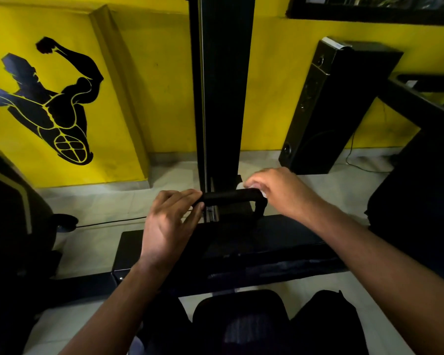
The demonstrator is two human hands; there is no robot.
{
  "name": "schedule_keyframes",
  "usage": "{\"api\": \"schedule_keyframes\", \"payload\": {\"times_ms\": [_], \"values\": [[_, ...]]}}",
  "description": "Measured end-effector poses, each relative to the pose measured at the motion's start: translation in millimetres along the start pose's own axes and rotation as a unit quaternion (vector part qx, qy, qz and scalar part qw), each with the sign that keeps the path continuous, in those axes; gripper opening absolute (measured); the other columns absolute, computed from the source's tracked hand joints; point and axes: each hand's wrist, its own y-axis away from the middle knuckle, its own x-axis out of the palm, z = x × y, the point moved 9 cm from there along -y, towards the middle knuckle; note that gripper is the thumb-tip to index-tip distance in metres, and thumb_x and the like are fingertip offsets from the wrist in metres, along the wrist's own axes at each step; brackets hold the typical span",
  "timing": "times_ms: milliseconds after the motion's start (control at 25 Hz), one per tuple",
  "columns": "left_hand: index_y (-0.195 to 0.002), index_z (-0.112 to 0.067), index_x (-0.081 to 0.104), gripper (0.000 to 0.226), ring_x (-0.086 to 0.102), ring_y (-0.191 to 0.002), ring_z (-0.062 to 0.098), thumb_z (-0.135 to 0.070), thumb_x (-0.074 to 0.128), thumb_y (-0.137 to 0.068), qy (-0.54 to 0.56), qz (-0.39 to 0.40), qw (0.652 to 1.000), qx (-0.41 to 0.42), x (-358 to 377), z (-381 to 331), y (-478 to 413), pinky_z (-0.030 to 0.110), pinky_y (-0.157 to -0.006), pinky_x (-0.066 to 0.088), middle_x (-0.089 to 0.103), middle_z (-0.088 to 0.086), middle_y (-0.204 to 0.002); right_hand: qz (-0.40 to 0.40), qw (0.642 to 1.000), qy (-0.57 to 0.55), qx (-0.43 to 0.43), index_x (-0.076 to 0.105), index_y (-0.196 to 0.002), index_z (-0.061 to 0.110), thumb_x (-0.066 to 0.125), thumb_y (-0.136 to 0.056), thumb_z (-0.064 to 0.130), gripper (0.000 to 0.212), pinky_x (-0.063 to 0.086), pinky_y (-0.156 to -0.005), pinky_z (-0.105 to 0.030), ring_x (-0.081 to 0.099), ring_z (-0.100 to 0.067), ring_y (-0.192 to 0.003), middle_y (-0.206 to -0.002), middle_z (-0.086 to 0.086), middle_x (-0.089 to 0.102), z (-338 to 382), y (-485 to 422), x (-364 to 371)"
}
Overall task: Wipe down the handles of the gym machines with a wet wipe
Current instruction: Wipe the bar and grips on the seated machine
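A black padded handle (230, 196) of the cable machine lies level in front of the machine's upright column (221, 85). My left hand (168, 224) grips the handle's left end, with fingers curled over it. My right hand (277, 189) sits at the handle's right end and pinches a white wet wipe (241, 186), of which only a small crumpled part shows under the fingers. The wipe touches the top right of the handle.
A black footplate (241, 242) runs across below the handle. A tall black speaker (326, 106) stands to the right against the yellow wall. Dark equipment (8, 221) fills the left edge, more sits at the right (420, 175). A black seat (241, 311) lies near me.
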Motion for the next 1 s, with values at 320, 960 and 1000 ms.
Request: {"api": "schedule_keyframes", "payload": {"times_ms": [320,960,1000], "values": [[-0.114,-0.010,0.071,0.028,0.060,-0.097,0.020,-0.026,0.064,-0.092,0.004,0.004,1.000,0.012,2,-3,-1,0.031,-0.081,0.049,0.071,0.003,-0.115,-0.278,0.782,-0.423,0.363,0.065,-0.112,0.015,0.067,-0.087,0.002,0.029,0.059,-0.080,-0.031,0.068,-0.013,-0.089,-0.099,0.004,0.066,-56,80,40],[-0.111,-0.013,0.074,0.029,0.057,-0.092,0.013,-0.031,0.064,-0.089,0.069,0.001,0.998,0.014,-3,2,-8,0.033,-0.074,0.053,0.073,-0.002,-0.110,-0.463,0.836,-0.252,0.152,0.063,-0.098,0.008,0.062,-0.088,0.006,0.010,0.051,-0.074,-0.013,0.058,-0.006,-0.087,-0.101,0.001,0.057,34,71,52],[-0.111,-0.013,0.074,0.031,0.056,-0.092,0.013,-0.032,0.062,-0.090,0.072,0.002,0.997,0.013,-3,3,-7,0.032,-0.075,0.052,0.073,-0.002,-0.111,-0.452,0.851,-0.232,0.134,0.063,-0.099,0.007,0.061,-0.088,0.005,0.011,0.050,-0.075,-0.013,0.058,-0.006,-0.088,-0.102,0.000,0.058,41,69,53]]}}
